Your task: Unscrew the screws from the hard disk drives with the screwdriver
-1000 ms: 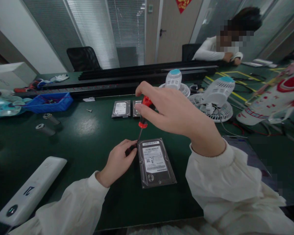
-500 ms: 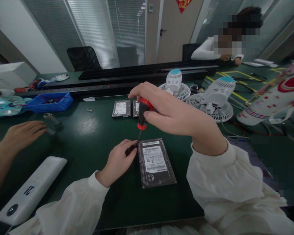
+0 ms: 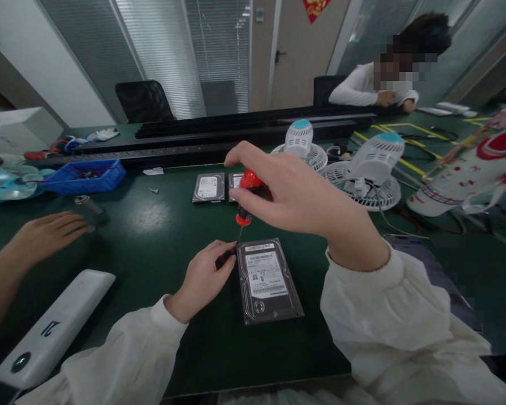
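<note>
A hard drive (image 3: 273,304) lies flat on the green table, its labelled side up. My right hand (image 3: 287,188) is closed round the red and black handle of a screwdriver (image 3: 243,218), held nearly upright. The shaft runs down to the drive's far left corner, and its exact tip is hard to see. At that same corner, my left hand (image 3: 204,275) is closed, thumb and fingertips against the drive's edge; the gap between them is dark. Beyond my right hand lie a second hard drive (image 3: 209,187) and a third drive (image 3: 235,181), partly hidden by my fingers.
Another person's hand (image 3: 46,239) reaches in from the left near a metal cylinder (image 3: 88,203). A white camera-like device (image 3: 57,326) lies closer. Small screws (image 3: 153,190), a blue tray (image 3: 86,175), white fans (image 3: 375,169) and a patterned bottle (image 3: 459,180) stand around. A person (image 3: 362,84) sits far right.
My right hand's fingers and thumb have shifted on the screwdriver handle, showing more of its red top. The other person's hand at left has moved slightly right. The hard drive stays put.
</note>
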### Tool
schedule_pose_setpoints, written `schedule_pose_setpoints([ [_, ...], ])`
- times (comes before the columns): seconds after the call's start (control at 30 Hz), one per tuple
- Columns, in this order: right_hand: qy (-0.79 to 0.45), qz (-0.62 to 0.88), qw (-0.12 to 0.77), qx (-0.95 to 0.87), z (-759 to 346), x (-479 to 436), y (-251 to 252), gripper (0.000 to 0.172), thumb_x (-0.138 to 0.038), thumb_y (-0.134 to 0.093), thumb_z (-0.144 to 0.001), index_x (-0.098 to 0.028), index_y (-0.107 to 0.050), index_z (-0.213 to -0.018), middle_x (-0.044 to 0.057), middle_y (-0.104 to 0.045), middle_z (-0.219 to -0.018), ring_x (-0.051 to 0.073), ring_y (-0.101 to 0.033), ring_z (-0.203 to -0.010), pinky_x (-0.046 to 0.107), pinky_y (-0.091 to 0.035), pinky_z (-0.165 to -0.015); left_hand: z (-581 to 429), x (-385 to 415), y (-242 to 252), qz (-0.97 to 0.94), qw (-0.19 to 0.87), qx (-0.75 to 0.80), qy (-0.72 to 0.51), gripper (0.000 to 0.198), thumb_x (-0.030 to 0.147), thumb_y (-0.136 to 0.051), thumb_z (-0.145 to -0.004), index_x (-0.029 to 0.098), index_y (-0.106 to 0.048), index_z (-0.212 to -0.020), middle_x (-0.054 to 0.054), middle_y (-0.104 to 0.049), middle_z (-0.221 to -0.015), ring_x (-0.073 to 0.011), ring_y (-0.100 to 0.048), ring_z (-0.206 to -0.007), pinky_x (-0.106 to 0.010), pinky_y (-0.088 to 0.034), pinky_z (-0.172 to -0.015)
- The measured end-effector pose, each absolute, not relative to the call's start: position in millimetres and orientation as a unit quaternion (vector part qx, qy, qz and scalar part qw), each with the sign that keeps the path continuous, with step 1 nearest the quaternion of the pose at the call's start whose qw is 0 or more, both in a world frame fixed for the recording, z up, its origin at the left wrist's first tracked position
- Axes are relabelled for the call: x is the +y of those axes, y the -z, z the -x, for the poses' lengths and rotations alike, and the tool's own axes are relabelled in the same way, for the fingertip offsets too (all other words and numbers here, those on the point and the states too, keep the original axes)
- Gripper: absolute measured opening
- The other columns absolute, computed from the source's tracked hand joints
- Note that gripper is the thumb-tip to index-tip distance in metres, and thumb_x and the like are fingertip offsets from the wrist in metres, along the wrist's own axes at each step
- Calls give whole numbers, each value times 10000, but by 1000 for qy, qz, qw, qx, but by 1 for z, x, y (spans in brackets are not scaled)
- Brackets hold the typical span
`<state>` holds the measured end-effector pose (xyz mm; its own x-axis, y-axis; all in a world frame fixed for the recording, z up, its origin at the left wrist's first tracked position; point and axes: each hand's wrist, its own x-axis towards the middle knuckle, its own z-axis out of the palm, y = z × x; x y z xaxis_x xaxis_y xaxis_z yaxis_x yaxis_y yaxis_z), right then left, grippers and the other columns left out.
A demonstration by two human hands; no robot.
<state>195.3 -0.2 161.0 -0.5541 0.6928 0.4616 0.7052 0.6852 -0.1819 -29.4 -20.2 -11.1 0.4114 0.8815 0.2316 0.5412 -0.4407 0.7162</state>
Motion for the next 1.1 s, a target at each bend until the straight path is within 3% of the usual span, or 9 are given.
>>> schedule_pose_setpoints([
  [0.1,42,436,250,-864,-195,0,-160,411,-467,-561,-1063,-156,-608,-1329,2,-662,-860,180,-581,-756,311,-339,-715,30,-20,11,-793,283,448,-302,328,191,-603,-1024,211,-796,-1288,-46,-762,-1058,-199,-697,-866,-338,-544,-780],
  [0.23,-2,376,264,-888,-198,1,-160,398,-264,-515,-989,-143,-553,-1365,79,-689,-1186,177,-605,-887,312,-393,-759,31,-19,11,-790,286,449,-303,327,199,-598,-1028,218,-798,-1286,-51,-771,-1076,-200,-700,-874,-339,-546,-780],
  [0.33,9,384,257,-887,-197,0,-162,307,-231,-529,-957,-151,-598,-1245,20,-665,-950,145,-530,-741,305,-358,-709,31,-19,11,-791,282,452,-300,328,192,-604,-1023,219,-800,-1284,-52,-775,-1085,-202,-700,-875,-341,-550,-782],
  [0.4,59,437,243,-864,-196,-2,-163,201,-311,-556,-994,-168,-637,-1109,-16,-572,-758,135,-446,-647,316,-297,-671,30,-20,11,-792,279,455,-297,327,186,-611,-1020,223,-802,-1282,-50,-777,-1088,-202,-703,-871,-341,-552,-780],
  [0.47,93,475,230,-844,-196,-3,-164,239,-396,-559,-1023,-176,-650,-1043,-8,-548,-724,144,-440,-647,327,-271,-673,30,-20,11,-791,279,457,-296,327,180,-616,-1018,226,-801,-1283,-49,-778,-1097,-202,-710,-871,-337,-556,-777],
  [0.67,-1,398,235,-886,-204,1,-164,393,-212,-508,-944,-140,-543,-1329,86,-666,-1192,181,-593,-898,322,-390,-775,29,-20,12,-795,273,445,-309,327,165,-612,-1011,229,-803,-1269,-42,-770,-1063,-197,-706,-857,-327,-554,-777],
  [0.87,36,445,245,-860,-200,0,-164,352,-486,-600,-1028,-175,-602,-1192,0,-617,-870,160,-505,-731,320,-315,-721,29,-20,10,-791,279,448,-308,324,183,-607,-1012,217,-802,-1269,-47,-771,-1059,-197,-705,-856,-334,-557,-776],
  [1.03,-35,354,256,-899,-203,1,-164,269,-233,-540,-943,-175,-548,-1206,49,-666,-1109,158,-560,-849,311,-378,-761,29,-20,10,-791,281,451,-304,333,185,-602,-1015,225,-802,-1278,-48,-776,-1066,-196,-703,-860,-333,-554,-774],
  [1.1,-37,350,264,-898,-203,1,-164,224,-222,-535,-948,-177,-552,-1167,19,-653,-1001,141,-527,-779,304,-360,-738,29,-20,10,-791,278,452,-303,330,180,-599,-1016,229,-803,-1271,-46,-777,-1063,-195,-703,-860,-331,-554,-777],
])
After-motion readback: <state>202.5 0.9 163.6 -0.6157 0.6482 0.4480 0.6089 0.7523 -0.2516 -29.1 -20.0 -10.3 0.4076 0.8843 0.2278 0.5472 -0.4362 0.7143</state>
